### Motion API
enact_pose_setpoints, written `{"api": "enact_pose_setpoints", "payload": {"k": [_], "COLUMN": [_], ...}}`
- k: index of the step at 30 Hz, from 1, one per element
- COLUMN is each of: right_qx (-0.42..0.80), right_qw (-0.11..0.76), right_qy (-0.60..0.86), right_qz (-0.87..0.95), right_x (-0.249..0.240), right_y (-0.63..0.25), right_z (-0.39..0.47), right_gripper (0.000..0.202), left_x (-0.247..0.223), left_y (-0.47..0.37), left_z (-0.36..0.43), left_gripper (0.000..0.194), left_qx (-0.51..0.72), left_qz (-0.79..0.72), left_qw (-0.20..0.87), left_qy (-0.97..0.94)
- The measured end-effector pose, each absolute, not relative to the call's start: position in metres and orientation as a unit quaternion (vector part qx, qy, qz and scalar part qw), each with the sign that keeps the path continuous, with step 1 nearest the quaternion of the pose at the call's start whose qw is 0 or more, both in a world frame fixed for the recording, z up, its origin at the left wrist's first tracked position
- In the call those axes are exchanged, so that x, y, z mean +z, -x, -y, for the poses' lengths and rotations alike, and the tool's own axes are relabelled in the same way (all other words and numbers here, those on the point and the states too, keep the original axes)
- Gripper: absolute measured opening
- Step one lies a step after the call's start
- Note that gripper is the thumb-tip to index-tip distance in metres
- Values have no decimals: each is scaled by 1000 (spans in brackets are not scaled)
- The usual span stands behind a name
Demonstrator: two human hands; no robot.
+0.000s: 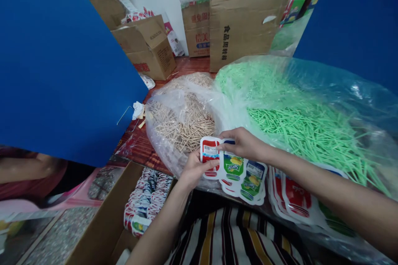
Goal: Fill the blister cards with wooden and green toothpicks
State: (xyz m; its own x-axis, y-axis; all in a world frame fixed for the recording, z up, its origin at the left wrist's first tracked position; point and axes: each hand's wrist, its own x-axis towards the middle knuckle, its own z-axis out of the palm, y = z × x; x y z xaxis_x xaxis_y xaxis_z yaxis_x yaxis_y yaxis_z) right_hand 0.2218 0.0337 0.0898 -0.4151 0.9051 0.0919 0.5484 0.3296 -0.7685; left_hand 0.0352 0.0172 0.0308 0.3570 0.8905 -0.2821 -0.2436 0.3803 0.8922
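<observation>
My left hand is closed on a flat, bottle-shaped red packet with a white border and a barcode, thumb across its front. My right hand reaches over from the right, its fingertips pinching at the upper edges where the red packet meets a green Sprite packet. Which of the two its fingers grip is partly hidden. Another Sprite packet lies just right of them, on top of others. Beneath my right forearm, red cola packets lie in an overlapping pile.
Behind my hands sit a clear bag of pale short sticks and a larger bag of green sticks. An open carton at lower left holds rows of packets. Cardboard boxes stand at the back; blue panels flank both sides. Another person's arm shows at left.
</observation>
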Motion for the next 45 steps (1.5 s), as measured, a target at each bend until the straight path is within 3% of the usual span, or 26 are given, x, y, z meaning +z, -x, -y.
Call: {"api": "enact_pose_setpoints", "payload": {"k": [15,27,34,40,45], "right_qx": [295,272,203,74,159], "right_qw": [201,258,235,202,227], "right_qy": [488,474,463,493,507], "right_qz": [796,797,830,843,817], "right_x": [86,84,92,95,94], "right_y": [-228,-225,-221,-222,-224], "right_z": [-28,-29,-29,-26,-31], "right_gripper": [23,29,25,23,24], "left_x": [31,35,35,37,33], "left_y": [-46,-46,-45,-46,-43], "left_z": [-15,-19,-21,-20,-22], "left_gripper": [26,31,31,30,26], "left_qx": [387,405,420,390,386], "left_qz": [-440,-447,-445,-397,-417], "left_qw": [676,677,688,719,712], "left_qy": [-447,-421,-389,-416,-412]}}
